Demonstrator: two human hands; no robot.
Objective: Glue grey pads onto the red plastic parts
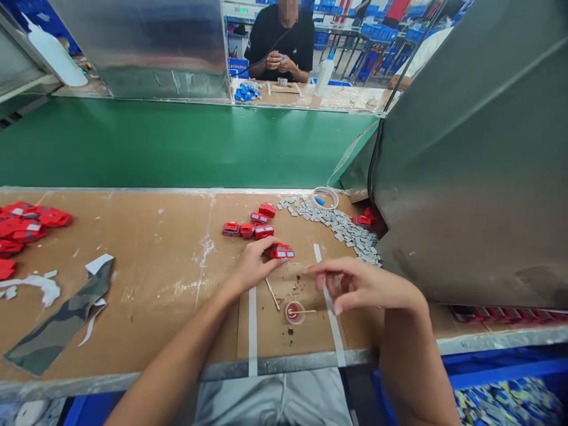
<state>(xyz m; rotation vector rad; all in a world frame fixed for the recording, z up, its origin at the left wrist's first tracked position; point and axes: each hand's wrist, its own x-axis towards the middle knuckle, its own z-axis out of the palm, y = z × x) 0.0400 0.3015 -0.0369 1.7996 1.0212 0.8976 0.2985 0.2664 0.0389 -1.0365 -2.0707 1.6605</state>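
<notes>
A: From the head camera, what is each hand on?

B: The left hand [255, 263] reaches forward with its fingertips resting on a red part [280, 252] that lies on the brown bench [160, 266], just near of the middle. The fingers are spread over it, touching rather than closed around it. The right hand [355, 287] hovers to the right of that, fingers curled together as if pinching something small; I cannot tell whether anything is between them.

A: And what lies about the hands?

B: Just near of them a small round cup [295, 312] holds a reddish liquid with a thin stick [306, 311] laid across it, and a second stick [272, 293] lies on the bench to its left. Farther off, a short row of red parts [249, 228] sits in line, and to the right of it a scatter of small grey tiles [341, 228] trails toward the metal housing [470, 165].

A: How far along does the work look?

B: I judge it to be early or midway. A handful of red pieces stand grouped near the middle, while a larger pile of red parts [26, 222] waits at the far left and many grey tiles are unused. A person [279, 44] sits at the far bench handling their own piece.
</notes>
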